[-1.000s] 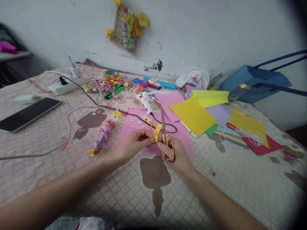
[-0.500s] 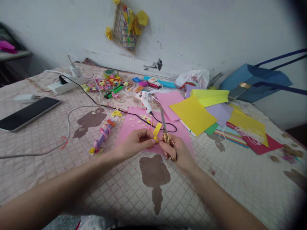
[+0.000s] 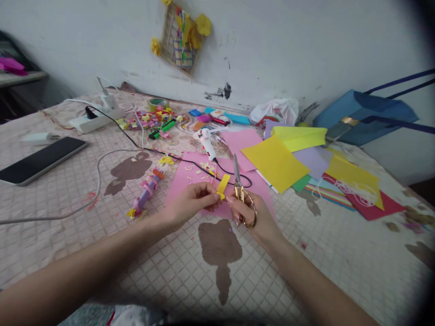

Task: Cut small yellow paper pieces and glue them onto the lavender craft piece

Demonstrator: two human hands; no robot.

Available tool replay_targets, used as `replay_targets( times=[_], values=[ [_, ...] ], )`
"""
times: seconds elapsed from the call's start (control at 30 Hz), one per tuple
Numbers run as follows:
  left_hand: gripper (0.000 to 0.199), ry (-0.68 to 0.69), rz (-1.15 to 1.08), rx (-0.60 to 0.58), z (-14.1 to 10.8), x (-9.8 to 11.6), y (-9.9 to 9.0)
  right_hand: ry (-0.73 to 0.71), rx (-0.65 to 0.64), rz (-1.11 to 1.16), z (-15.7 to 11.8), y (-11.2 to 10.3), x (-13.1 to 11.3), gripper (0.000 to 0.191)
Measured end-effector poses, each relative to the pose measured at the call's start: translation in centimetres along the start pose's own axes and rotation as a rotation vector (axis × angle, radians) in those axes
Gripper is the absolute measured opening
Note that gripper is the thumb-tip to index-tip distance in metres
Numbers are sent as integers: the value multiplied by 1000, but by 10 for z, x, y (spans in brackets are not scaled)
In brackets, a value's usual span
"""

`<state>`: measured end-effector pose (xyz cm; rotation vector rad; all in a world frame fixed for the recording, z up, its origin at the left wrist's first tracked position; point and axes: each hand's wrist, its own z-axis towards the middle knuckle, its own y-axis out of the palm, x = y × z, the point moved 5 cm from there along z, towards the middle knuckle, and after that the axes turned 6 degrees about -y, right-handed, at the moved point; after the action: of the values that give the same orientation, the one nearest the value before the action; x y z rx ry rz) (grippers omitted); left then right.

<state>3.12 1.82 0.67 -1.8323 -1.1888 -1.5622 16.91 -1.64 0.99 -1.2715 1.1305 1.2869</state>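
My left hand [image 3: 200,199] pinches a small yellow paper strip [image 3: 223,184] whose lower end is folded or curled near the fingertips. In my right hand [image 3: 253,215] is a pair of gold-handled scissors [image 3: 238,181], blades pointing up and away from me, closed together. The right fingertips sit just beside the strip's lower end, a little apart from it. Beneath both hands lies a pink paper sheet [image 3: 176,185] scattered with paper scraps. To the left rests a purple paper strip decorated with pink, orange and yellow pieces [image 3: 147,194].
A white glue gun [image 3: 207,144] stands behind the pink sheet, its black cord crossing the table. Coloured paper sheets [image 3: 275,163] spread to the right, near a blue bag [image 3: 367,117]. A phone [image 3: 42,159] and a power strip [image 3: 97,120] are on the left.
My right hand has drawn slightly right, away from the yellow strip, and the scissors have turned with it. The left hand still pinches the strip in nearly the same place.
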Motion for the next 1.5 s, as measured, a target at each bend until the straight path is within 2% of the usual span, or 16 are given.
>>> replay_targets(
  times=[0.37,0.53,0.67,0.8,0.93,1.2,1.5],
  values=[
    [21,40,100,-28,-2,5,5,10,-33,-140,0,5,-6,18],
    [18,28,-45,11,-1,4,-2,0,8,-103,-3,4,-7,27],
    [18,81,-171,62,-2,10,-7,38,-56,-74,-9,9,-6,36],
    [17,150,-230,114,-5,18,-11,36,-122,-177,-15,17,-7,37],
    [15,176,-259,173,-6,20,-14,37,-126,-204,-17,21,-4,38],
    [13,190,-297,180,-5,17,-14,43,-129,-209,-15,21,4,39],
    [12,196,-324,177,-4,14,-14,-10,-127,-281,-16,21,1,40]
  ],
)
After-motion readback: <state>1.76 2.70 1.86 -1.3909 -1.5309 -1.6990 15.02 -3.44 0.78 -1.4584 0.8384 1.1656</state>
